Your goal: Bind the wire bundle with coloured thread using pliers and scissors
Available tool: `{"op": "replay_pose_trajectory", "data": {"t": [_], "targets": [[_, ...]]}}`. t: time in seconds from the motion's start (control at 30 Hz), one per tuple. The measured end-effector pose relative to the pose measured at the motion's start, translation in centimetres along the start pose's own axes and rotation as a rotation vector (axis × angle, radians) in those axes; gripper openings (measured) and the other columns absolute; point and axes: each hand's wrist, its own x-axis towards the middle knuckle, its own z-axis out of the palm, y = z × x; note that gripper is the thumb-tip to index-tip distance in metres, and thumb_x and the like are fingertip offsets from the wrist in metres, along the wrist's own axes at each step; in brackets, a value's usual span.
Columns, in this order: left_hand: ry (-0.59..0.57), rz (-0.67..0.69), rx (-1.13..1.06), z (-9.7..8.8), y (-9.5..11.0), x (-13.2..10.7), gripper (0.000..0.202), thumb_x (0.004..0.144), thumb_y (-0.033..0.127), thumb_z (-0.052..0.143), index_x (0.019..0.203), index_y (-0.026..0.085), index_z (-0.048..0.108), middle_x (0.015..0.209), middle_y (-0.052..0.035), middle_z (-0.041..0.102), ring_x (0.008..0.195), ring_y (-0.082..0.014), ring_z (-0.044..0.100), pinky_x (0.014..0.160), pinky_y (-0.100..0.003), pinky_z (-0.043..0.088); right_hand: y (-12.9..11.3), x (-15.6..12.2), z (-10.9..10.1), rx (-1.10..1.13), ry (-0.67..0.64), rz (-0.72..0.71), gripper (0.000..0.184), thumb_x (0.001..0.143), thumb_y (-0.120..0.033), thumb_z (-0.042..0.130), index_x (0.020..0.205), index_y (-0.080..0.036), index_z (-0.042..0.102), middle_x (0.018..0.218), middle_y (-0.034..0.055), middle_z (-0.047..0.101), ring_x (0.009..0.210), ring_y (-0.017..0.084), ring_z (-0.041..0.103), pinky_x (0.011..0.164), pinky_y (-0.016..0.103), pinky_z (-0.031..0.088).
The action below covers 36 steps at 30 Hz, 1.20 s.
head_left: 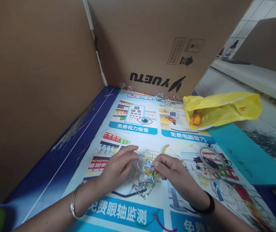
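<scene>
My left hand point(118, 166) and my right hand point(170, 169) meet over a small tangle of thin silver wire point(142, 185) lying on a printed poster point(133, 129). Both hands have their fingers pinched together on a small wire loop point(142, 163) between them. Bits of yellow, red and green show inside the tangle. A silver bangle sits on my left wrist and a black band on my right wrist. A yellow curved piece point(165, 148) lies just beyond my right hand.
Tall cardboard panels point(38, 80) wall the left and back. A yellow plastic bag point(221, 108) lies at the back right with something orange inside. Loose wire pieces point(164, 100) lie by the back panel, a clear ring point(211, 158) at right, and coloured threads point(157, 220) near the front edge.
</scene>
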Motion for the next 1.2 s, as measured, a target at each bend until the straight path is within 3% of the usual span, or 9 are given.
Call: {"op": "replay_pose_trajectory", "data": {"t": [0.27, 0.57, 0.77, 0.93, 1.07, 1.2], "targets": [[-0.056, -0.068, 0.07, 0.2, 0.5, 0.0, 0.031, 0.08, 0.003, 0.048, 0.105, 0.018, 0.057, 0.124, -0.0132, 0.053, 0.113, -0.0234, 0.054, 0.088, -0.04, 0.052, 0.1, 0.0, 0.0, 0.054, -0.017, 0.01, 0.033, 0.083, -0.043, 0.05, 0.063, -0.018, 0.047, 0.054, -0.0044, 0.041, 0.052, 0.009, 0.037, 0.05, 0.022, 0.029], [-0.039, -0.085, 0.062, 0.3, 0.6, 0.3, 0.032, 0.075, 0.0, 0.048, 0.099, 0.019, 0.055, 0.125, -0.0127, 0.052, 0.115, -0.0241, 0.052, 0.089, -0.04, 0.05, 0.1, 0.0, 0.1, 0.092, -0.029, 0.019, 0.034, 0.083, -0.045, 0.052, 0.065, -0.017, 0.048, 0.054, -0.0045, 0.041, 0.052, 0.009, 0.036, 0.05, 0.022, 0.028], [-0.02, -0.145, -0.031, 0.4, 0.8, 0.4, 0.032, 0.073, -0.003, 0.045, 0.094, 0.019, 0.055, 0.119, -0.011, 0.056, 0.113, -0.0218, 0.052, 0.089, -0.039, 0.048, 0.4, 0.1, 0.2, 0.102, -0.026, 0.032, 0.035, 0.083, -0.046, 0.053, 0.064, -0.017, 0.047, 0.054, -0.0048, 0.041, 0.051, 0.009, 0.036, 0.049, 0.021, 0.028], [-0.022, -0.312, -0.17, 0.5, 1.1, 0.6, 0.026, 0.073, -0.002, 0.048, 0.086, 0.019, 0.057, 0.115, -0.0083, 0.057, 0.108, -0.0205, 0.054, 0.085, -0.037, 0.048, 0.7, 0.1, 0.2, 0.103, -0.031, 0.038, 0.035, 0.084, -0.047, 0.052, 0.066, -0.017, 0.048, 0.055, -0.0044, 0.042, 0.051, 0.009, 0.038, 0.05, 0.021, 0.029], [-0.031, -0.376, -0.243, 0.6, 1.2, 0.7, 0.03, 0.069, -0.005, 0.049, 0.084, 0.02, 0.058, 0.113, -0.0065, 0.056, 0.113, -0.0209, 0.051, 0.09, -0.038, 0.045, 0.7, 0.1, 0.3, 0.11, -0.027, 0.044, 0.035, 0.083, -0.046, 0.053, 0.065, -0.017, 0.048, 0.054, -0.0046, 0.042, 0.051, 0.008, 0.037, 0.05, 0.021, 0.029], [-0.033, -0.373, -0.341, 0.8, 1.1, 0.6, 0.033, 0.066, -0.005, 0.048, 0.085, 0.02, 0.057, 0.117, -0.0072, 0.051, 0.105, -0.0199, 0.054, 0.076, -0.032, 0.05, 0.7, 0.1, 0.3, 0.106, -0.016, 0.039, 0.035, 0.083, -0.046, 0.053, 0.064, -0.017, 0.048, 0.054, -0.0048, 0.042, 0.051, 0.009, 0.037, 0.049, 0.021, 0.028]]}}
